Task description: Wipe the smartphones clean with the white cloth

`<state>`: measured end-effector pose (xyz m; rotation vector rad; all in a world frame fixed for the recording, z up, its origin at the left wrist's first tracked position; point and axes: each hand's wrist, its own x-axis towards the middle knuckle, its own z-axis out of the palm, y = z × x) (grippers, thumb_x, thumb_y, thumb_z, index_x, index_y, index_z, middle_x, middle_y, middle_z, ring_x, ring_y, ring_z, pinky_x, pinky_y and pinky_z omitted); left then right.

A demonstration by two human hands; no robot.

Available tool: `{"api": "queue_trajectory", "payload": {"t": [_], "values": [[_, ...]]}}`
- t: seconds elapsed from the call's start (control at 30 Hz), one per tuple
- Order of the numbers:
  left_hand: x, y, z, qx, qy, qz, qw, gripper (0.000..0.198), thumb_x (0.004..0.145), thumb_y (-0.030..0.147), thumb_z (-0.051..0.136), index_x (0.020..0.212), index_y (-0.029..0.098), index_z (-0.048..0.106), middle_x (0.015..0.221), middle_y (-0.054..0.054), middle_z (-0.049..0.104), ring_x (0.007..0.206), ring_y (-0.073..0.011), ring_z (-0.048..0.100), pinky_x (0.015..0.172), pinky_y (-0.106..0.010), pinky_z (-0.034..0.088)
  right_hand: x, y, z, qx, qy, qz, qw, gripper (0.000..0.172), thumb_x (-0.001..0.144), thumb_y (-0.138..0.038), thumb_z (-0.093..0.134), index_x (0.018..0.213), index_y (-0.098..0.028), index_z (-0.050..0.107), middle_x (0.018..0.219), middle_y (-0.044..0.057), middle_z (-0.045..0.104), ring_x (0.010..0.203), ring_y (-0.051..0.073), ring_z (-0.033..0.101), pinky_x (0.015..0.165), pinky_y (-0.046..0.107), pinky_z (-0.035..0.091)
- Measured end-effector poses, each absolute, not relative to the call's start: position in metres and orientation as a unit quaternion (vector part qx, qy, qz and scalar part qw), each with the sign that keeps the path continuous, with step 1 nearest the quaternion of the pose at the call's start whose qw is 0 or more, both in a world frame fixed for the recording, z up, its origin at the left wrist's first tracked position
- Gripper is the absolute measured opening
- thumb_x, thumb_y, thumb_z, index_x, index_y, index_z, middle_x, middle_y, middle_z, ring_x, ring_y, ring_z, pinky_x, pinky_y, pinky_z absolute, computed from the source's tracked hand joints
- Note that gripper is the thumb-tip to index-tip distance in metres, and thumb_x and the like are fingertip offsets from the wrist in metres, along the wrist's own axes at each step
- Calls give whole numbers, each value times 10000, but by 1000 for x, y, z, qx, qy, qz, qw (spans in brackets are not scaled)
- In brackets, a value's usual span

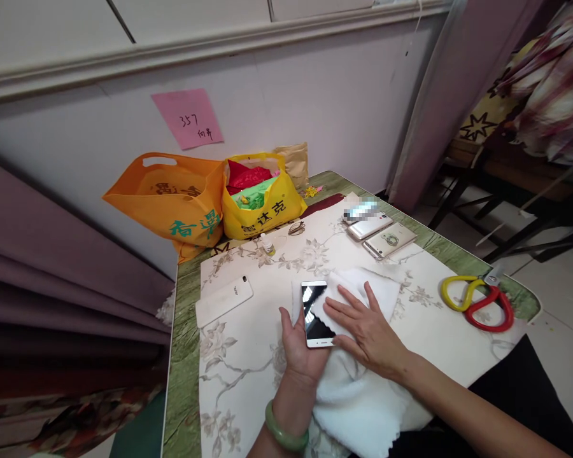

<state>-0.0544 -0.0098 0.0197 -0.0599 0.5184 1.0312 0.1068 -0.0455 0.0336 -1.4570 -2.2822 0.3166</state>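
My left hand (pixel 302 353), palm up with a green bangle at the wrist, holds a white-framed smartphone (pixel 314 321). Its thumb stands off to the left, and the other fingers are hidden beneath the phone. A white cloth (pixel 363 413) covers the right part of the dark screen and spreads over the table below. On the cloth over the phone, my right hand (pixel 365 327) lies flat with its fingers apart. Left of them rests a white phone (pixel 224 301), back up. A small bottle (pixel 267 244) stands behind.
Several phones (pixel 390 240) lie at the back right. Scissors (pixel 482 299) with yellow and red handles are near the right edge. An orange bag (pixel 172 203) and a filled yellow bag (pixel 267 210) stand against the wall, with folded glasses (pixel 297 228) in front.
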Motion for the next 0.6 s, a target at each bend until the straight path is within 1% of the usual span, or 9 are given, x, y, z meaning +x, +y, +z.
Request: {"api": "queue_trajectory", "payload": {"t": [0.1,0.2,0.4,0.5,0.6], "values": [[-54,-10,18,-24,243,477,844,661,906,645,383,1238,137,644,1218,-180,669,1122,-319,631,1058,-496,385,118,-59,31,-459,-850,99,240,460,974,-468,475,1389,-273,507,1373,43,581,1422,306,311,1153,661,-29],[-54,-10,19,-28,250,478,842,656,911,638,381,1235,133,646,1205,-183,675,1104,-315,640,1047,-489,395,117,-58,31,-456,-848,97,251,430,973,-465,479,1350,-272,549,1340,40,609,1408,302,342,1162,646,-17],[-54,-8,25,-43,261,491,830,594,928,597,392,1219,151,656,1222,-143,676,1125,-271,631,1039,-419,415,95,-23,28,-566,-793,105,202,540,997,-523,374,1460,-248,407,1485,58,448,1429,302,298,1155,652,27],[-54,-9,25,-45,254,490,833,591,925,596,402,1225,152,653,1243,-143,664,1146,-270,620,1048,-416,408,94,-20,26,-574,-789,100,193,558,1002,-521,360,1472,-221,381,1497,77,427,1420,292,320,1156,651,15],[-54,-9,22,-47,253,488,834,610,924,602,395,1206,132,663,1229,-160,669,1158,-285,613,1057,-429,401,101,-36,26,-545,-810,87,196,572,998,-496,395,1485,-199,352,1496,104,424,1403,276,358,1169,628,8]]}}
